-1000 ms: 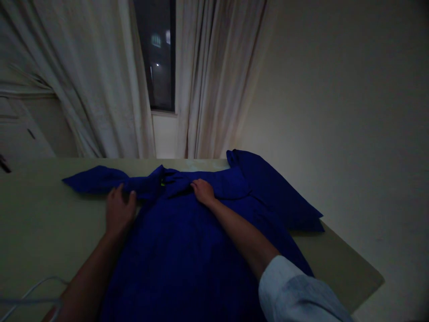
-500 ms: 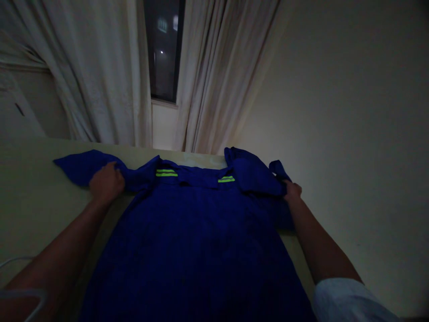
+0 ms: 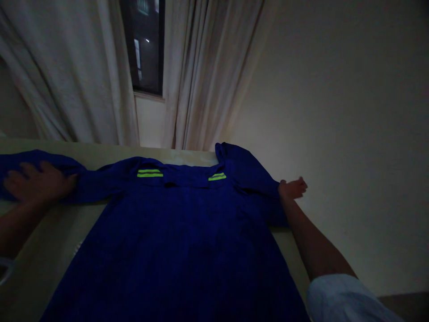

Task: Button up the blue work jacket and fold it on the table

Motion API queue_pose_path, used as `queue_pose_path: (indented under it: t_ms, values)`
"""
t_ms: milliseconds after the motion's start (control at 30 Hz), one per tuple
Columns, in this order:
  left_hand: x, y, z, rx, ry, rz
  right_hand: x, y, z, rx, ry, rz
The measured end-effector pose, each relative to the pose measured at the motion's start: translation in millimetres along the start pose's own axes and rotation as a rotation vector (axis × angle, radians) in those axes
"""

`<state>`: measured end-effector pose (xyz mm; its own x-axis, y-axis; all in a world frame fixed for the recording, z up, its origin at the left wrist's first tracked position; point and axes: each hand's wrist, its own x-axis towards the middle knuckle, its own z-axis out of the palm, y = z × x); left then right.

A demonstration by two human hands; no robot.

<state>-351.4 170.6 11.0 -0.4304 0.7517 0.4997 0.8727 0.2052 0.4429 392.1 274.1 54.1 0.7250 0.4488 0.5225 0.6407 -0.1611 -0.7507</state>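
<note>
A dark blue work shirt (image 3: 174,241) with two neon yellow-green stripes (image 3: 149,172) near the shoulders lies spread flat on a pale table (image 3: 47,250). My left hand (image 3: 36,182) lies flat with fingers stretched out on the shirt's left sleeve, at the far left. My right hand (image 3: 292,188) is at the table's right edge, touching the end of the right sleeve (image 3: 248,172); its fingers point outward to the right, loosely apart.
Pale curtains (image 3: 77,71) hang behind the table on both sides of a dark window (image 3: 144,44). A bare wall (image 3: 351,112) fills the right side. A thin white cable (image 3: 5,273) shows at the lower left edge.
My left hand has slid outward to the left along the sleeve and flattened. My right hand has let go of the bunched right sleeve and now reaches past the table edge. The view shifted left.
</note>
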Motion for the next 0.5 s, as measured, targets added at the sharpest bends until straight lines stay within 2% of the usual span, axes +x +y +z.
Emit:
queue_pose_path:
  t_ms: [33, 67, 100, 167, 200, 233, 300, 367, 433, 500]
  values:
    - [-2.5, 17.1, 4.5, 0.018, 0.021, 0.004, -12.0, -11.3, 7.3, -0.005, -0.07, -0.11]
    - [-5.6, 37.3, 11.0, 0.029, 0.002, 0.038, -28.2, -24.8, 16.5, 0.001, -0.194, -0.25]
    - [-9.9, 59.8, 19.8, 0.032, -0.077, 0.107, -48.5, -40.0, 26.8, 0.014, -0.349, -0.402]
    - [-22.5, 106.6, 42.7, -0.015, -0.35, 0.308, -98.3, -71.6, 48.4, 0.03, -0.794, -0.767]
    - [-30.6, 128.1, 55.7, -0.038, -0.424, 0.369, -125.0, -86.5, 58.6, 0.011, -0.947, -0.916]
    - [-39.1, 146.6, 68.5, -0.052, -0.468, 0.405, -150.6, -100.0, 67.9, -0.041, -1.044, -1.008]
    - [-53.3, 173.0, 90.1, -0.063, -0.497, 0.415, -191.6, -122.0, 83.9, -0.179, -1.141, -1.055]
    - [-57.4, 186.8, 103.3, -0.074, -0.483, 0.382, -211.2, -139.3, 97.8, -0.269, -1.15, -1.015]
    - [-47.7, 193.8, 108.6, -0.11, -0.445, 0.335, -209.0, -155.8, 111.1, -0.274, -1.113, -0.975]
    - [-27.7, 199.0, 109.9, -0.164, -0.384, 0.289, -194.0, -173.6, 123.3, -0.241, -1.04, -0.945]
